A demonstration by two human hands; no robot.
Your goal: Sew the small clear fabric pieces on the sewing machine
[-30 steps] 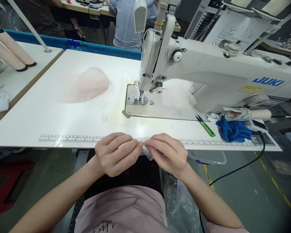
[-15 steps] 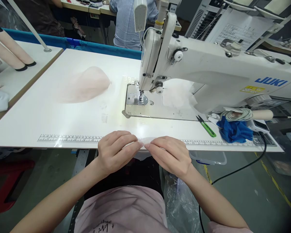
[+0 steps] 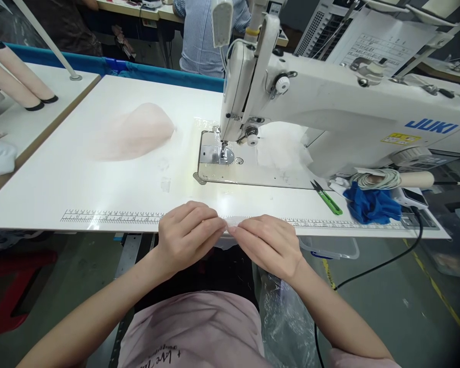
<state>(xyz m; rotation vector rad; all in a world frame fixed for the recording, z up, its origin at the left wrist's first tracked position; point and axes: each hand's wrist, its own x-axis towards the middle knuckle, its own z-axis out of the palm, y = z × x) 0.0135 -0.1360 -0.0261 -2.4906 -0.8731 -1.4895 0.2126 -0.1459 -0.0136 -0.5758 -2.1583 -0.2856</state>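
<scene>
My left hand (image 3: 189,232) and my right hand (image 3: 270,243) meet fingertip to fingertip at the table's front edge. Both are closed in a pinch on a thin, whitish sheer piece of fabric (image 3: 234,221), most of which the fingers hide. Part of it hangs just below the edge, between the hands. Beyond them stands a white sewing machine (image 3: 329,97), its needle and presser foot (image 3: 224,148) over the metal plate. A pale pink sheer fabric piece (image 3: 138,133) lies flat on the table left of the machine.
Green thread snips (image 3: 327,198), a blue cloth (image 3: 373,204) and a coiled cord (image 3: 375,179) lie at the right. A printed ruler (image 3: 111,217) runs along the front edge. Two thread cones or rolls (image 3: 21,76) stand at far left. A person in a striped shirt (image 3: 202,41) is behind.
My left hand has shifted very slightly right and its fingers have curled a little more. My right hand stays almost in place. The whole view has moved slightly.
</scene>
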